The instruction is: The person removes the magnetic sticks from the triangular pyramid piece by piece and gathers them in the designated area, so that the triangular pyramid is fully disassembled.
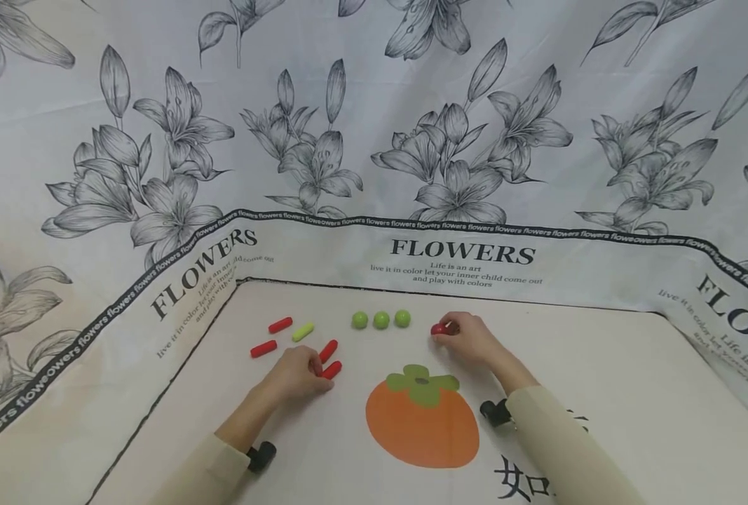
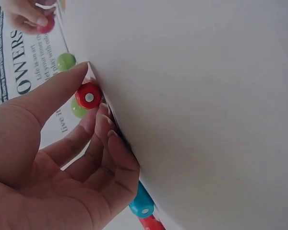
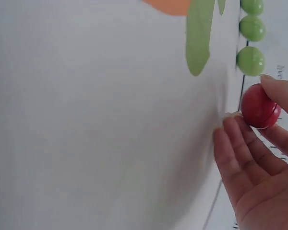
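Note:
My left hand is low over the table, thumb and fingers around a short red rod with a pale dot on its end. Another red rod lies just beyond those fingers. Under the curled fingers in the left wrist view a blue rod shows, with a bit of red beside it; the head view hides the blue one. At the right, my right hand pinches a glossy red ball between thumb and forefinger, close to the tabletop.
Three green balls stand in a row between the hands. Farther left lie two red rods and a yellow-green rod. A persimmon picture is printed on the white table cover. Flower-printed cloth rises behind.

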`<state>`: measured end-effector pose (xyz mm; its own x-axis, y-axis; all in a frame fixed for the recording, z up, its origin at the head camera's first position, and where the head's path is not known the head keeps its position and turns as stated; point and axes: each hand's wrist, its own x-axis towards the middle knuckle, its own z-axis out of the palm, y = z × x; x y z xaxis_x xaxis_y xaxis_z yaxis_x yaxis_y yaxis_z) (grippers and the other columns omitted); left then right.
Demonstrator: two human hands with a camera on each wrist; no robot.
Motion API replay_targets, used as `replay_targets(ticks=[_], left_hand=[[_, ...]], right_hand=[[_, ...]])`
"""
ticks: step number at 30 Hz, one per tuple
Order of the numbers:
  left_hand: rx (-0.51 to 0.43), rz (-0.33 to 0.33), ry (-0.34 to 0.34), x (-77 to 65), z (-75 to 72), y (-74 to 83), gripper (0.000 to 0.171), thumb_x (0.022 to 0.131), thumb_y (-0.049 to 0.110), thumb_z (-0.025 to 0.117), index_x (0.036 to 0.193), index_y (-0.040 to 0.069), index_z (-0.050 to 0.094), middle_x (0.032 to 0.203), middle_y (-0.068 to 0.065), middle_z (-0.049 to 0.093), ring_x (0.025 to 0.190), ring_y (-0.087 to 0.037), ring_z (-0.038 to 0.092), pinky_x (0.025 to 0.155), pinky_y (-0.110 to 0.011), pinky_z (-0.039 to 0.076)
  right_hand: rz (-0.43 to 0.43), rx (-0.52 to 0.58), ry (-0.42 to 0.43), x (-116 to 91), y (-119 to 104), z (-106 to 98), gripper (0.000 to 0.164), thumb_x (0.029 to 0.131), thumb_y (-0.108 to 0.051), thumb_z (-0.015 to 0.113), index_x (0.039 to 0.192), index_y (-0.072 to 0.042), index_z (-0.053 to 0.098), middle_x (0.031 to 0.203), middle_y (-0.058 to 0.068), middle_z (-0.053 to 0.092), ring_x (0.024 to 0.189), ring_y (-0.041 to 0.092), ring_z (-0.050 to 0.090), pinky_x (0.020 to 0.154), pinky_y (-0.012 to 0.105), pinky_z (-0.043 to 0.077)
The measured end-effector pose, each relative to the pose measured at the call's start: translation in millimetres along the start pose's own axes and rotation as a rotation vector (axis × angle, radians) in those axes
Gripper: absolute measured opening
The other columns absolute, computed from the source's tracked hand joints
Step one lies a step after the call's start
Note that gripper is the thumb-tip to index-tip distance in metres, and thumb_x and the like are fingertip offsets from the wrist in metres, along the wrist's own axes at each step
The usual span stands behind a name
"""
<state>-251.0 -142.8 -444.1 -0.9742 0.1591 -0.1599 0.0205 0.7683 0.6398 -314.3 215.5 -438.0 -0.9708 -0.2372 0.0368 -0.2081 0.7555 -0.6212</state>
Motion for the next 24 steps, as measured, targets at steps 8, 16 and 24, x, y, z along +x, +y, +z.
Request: replay_targets(ticks=[8,16,24], left_hand=[[0.009,-0.023,0.005,5.8,-1.2,1.1,0.029,0.081,0.024,0.088,0.088,0.012,0.063,0.082,-0.005,0.059,0.079,-0.02,0.057,0.065,-0.031,0.049],[0.015,-0.007,0.004,11.8,-2.4,-1.5,0.029,0.081,0.025,0.088,0.087,0.011,0.063,0.082,-0.005,0.058,0.079,-0.02,0.056,0.064,-0.031,0.048],[0.044,-0.01,-0.018,2.8,-10.6,-1.7,0.031,0.08,0.025,0.089,0.092,0.01,0.064,0.086,-0.004,0.059,0.082,-0.02,0.056,0.067,-0.032,0.049]], right_hand=[[0.098,0.03,0.034,32.4,-0.8,6.6,0.037,0.095,-0.025,0.072,0.122,-0.002,0.061,0.114,0.02,0.067,0.097,0.029,0.062,0.085,0.042,0.053],[0.12,0.013,0.055,42.3,-5.0,10.5,0.037,0.096,-0.022,0.071,0.124,-0.001,0.061,0.111,0.021,0.066,0.093,0.029,0.061,0.082,0.042,0.051],[0.096,-0.014,0.034,34.8,-0.4,1.7,0.059,0.095,-0.028,0.071,0.143,0.0,0.051,0.115,0.02,0.063,0.096,0.03,0.059,0.083,0.043,0.051]])
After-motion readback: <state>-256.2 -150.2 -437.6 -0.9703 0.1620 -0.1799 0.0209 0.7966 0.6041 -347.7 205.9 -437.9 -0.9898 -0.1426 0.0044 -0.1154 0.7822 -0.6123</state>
